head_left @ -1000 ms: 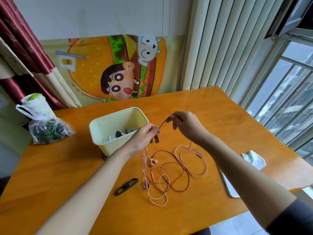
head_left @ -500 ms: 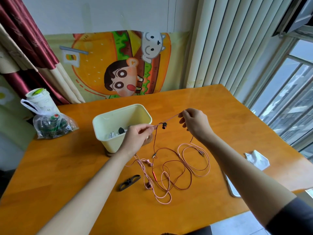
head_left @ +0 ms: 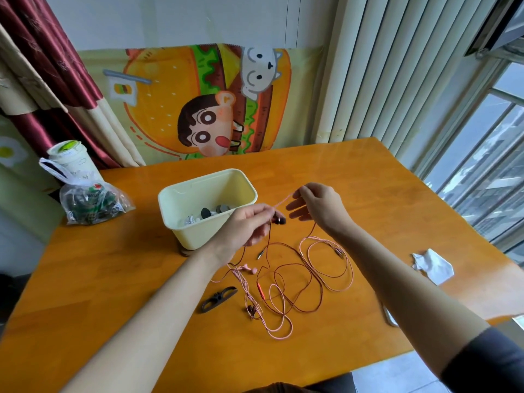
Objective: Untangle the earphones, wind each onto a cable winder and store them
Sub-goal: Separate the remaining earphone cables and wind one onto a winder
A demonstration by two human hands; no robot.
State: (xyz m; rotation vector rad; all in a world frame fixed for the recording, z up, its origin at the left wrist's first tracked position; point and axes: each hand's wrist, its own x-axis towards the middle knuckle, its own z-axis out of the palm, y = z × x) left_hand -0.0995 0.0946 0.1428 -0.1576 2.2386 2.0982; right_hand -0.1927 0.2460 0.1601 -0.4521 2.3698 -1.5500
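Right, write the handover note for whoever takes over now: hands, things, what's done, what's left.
Left hand pinches the pink cable beside a dark earbud. Right hand pinches the same cable, stretched between them above the table.
The tangle of pink and dark red cables lies on the table, the black cable winder beside it and the cream bin behind.
Done: nothing here wound.
Left: untangle, wind each, store.
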